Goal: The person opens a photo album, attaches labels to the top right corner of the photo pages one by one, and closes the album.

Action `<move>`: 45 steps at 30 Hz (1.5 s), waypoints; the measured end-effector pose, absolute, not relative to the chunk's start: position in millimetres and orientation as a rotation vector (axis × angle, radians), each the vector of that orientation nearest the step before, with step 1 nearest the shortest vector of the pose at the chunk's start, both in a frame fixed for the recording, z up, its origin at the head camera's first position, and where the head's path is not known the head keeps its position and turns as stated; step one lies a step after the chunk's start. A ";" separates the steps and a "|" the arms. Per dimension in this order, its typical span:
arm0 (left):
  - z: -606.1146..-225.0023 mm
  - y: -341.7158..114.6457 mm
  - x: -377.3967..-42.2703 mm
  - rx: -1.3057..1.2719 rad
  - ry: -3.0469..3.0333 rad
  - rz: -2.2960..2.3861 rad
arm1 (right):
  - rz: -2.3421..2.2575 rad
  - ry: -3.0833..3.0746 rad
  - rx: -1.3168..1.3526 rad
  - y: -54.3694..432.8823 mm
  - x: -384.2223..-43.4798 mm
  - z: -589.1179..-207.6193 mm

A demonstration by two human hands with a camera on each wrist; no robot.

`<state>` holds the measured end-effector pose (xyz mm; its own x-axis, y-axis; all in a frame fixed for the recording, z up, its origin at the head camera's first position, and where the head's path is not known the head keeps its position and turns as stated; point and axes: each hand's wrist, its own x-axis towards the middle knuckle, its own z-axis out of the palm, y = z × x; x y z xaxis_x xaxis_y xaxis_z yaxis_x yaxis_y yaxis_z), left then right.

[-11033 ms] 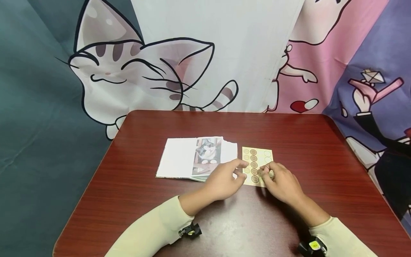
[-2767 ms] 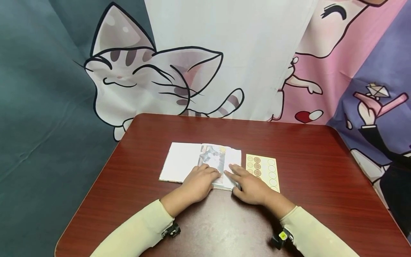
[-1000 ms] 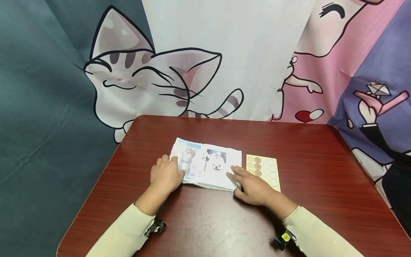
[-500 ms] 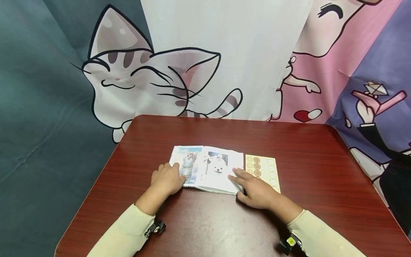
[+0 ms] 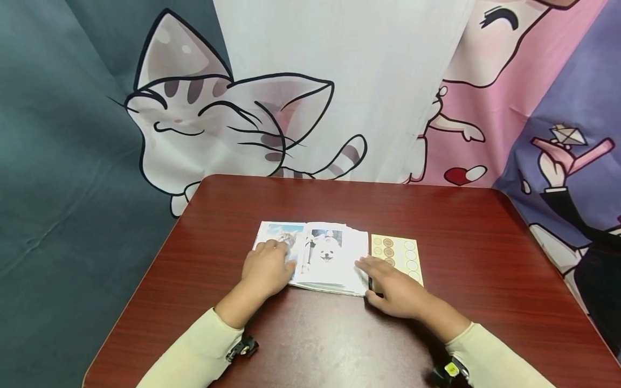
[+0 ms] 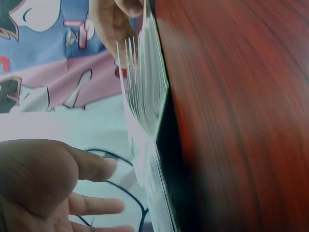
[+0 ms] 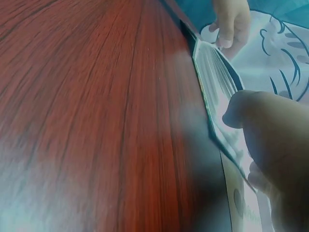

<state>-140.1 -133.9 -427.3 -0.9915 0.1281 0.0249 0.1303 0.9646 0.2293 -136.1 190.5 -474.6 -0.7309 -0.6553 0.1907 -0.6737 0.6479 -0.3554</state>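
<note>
A small book (image 5: 331,269) with picture pages lies open on the table, a kitten picture on its left page and a white dog picture on the right. My left hand (image 5: 266,269) is over the left page, partly covering the kitten, fingers extended and thumb apart. At the book's right edge is my right hand (image 5: 398,291), fingers stretched out and fingertips beside the page border. The right wrist view shows its thumb (image 7: 236,111) close to the page edges; contact is unclear. Partly beneath the right hand lies a pale yellow sticker sheet (image 5: 399,249) with round brown stickers and pale circles.
Everything rests on a reddish-brown wooden table (image 5: 320,339). Behind its far edge hangs a cloth backdrop (image 5: 349,64) with cartoon animals. A small black device is strapped at each wrist. In the left wrist view, several page edges (image 6: 137,87) fan upward.
Earlier both hands were at the sticker sheet; then pages turned from a grey cat picture to the kitten and dog. Lately the left hand slid right over the kitten and the right hand shifted slightly right.
</note>
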 end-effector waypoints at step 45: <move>-429.9 -15.4 -107.3 -1.010 -2.914 -1.325 | 0.599 -2.790 0.898 259.1 -129.1 -486.6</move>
